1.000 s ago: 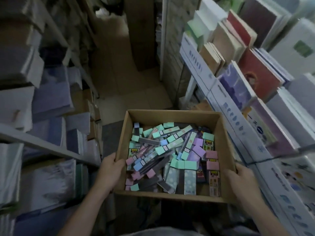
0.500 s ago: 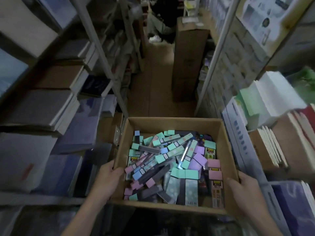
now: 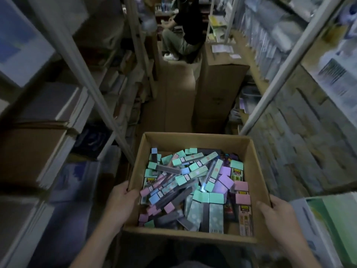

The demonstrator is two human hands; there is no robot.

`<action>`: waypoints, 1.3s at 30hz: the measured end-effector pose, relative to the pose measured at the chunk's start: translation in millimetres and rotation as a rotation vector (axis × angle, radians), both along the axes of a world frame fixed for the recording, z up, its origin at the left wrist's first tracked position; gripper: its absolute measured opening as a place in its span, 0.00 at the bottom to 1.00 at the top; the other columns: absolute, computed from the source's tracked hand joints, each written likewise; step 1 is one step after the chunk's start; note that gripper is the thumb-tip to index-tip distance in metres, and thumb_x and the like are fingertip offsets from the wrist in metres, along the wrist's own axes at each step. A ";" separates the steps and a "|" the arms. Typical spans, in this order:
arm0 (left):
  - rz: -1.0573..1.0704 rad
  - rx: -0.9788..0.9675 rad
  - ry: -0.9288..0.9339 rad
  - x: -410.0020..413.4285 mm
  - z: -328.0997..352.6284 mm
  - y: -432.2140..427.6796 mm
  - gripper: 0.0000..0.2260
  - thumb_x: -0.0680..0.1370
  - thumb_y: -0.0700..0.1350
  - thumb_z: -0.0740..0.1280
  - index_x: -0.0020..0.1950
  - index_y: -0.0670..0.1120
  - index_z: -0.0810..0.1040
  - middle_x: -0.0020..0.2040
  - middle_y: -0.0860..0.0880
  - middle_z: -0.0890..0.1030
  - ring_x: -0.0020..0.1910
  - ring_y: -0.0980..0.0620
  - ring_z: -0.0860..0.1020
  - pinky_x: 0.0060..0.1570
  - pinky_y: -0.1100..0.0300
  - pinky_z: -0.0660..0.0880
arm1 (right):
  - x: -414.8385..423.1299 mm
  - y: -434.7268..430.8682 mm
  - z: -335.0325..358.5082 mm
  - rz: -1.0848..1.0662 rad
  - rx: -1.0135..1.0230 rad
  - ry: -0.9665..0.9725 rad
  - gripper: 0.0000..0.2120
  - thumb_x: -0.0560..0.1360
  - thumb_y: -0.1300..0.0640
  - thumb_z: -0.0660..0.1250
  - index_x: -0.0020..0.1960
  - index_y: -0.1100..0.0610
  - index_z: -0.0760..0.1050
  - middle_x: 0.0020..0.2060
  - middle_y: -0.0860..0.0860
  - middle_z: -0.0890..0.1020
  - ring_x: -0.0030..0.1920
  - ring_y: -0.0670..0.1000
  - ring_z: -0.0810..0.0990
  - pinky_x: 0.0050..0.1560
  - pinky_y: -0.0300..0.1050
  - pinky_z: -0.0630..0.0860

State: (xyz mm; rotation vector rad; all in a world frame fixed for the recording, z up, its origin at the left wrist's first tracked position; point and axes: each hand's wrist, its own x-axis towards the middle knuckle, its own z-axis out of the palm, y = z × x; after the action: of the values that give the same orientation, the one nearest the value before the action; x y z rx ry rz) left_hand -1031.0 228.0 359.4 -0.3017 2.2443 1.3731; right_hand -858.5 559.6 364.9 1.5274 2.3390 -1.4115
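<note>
An open brown cardboard box (image 3: 195,142) sits in the lower centre of the frame, held level, its sides running toward the top of the frame. The left hand (image 3: 120,202) clasps its left wall and the right hand (image 3: 278,215) its right wall, each grip closed on cardboard and equally near. Slim pastel stationery packs (image 3: 193,171) lie jumbled inside.

Stationery stockroom, packed shelves (image 3: 81,60) (cartons (image 3: 218,89) too)
</note>
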 end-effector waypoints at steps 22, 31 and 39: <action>0.003 0.002 -0.083 -466.8 80.4 234.5 0.04 0.80 0.36 0.66 0.48 0.41 0.80 0.30 0.46 0.84 0.23 0.51 0.81 0.20 0.61 0.75 | -468.4 217.8 33.3 -0.002 0.002 0.079 0.11 0.77 0.56 0.70 0.39 0.44 0.76 0.27 0.44 0.82 0.36 0.44 0.81 0.30 0.37 0.69; -0.301 -0.092 0.031 -666.8 100.4 302.8 0.08 0.81 0.37 0.66 0.47 0.47 0.83 0.36 0.43 0.84 0.31 0.48 0.82 0.31 0.57 0.74 | -587.2 251.4 66.5 -0.215 0.026 0.131 0.13 0.74 0.60 0.74 0.40 0.41 0.79 0.23 0.31 0.78 0.36 0.40 0.78 0.34 0.36 0.66; -0.677 -0.017 0.025 -821.8 109.2 402.2 0.15 0.82 0.40 0.65 0.47 0.59 0.85 0.42 0.55 0.88 0.41 0.54 0.86 0.37 0.58 0.80 | -653.1 259.9 73.4 -0.509 0.068 0.163 0.16 0.74 0.65 0.72 0.38 0.43 0.82 0.32 0.41 0.86 0.38 0.45 0.83 0.35 0.43 0.78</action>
State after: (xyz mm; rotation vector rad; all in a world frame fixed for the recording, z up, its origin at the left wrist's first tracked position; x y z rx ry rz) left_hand -1852.8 630.2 468.7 0.4396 2.0853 0.9872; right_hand -1511.6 819.5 438.3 2.2228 2.1913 -1.6100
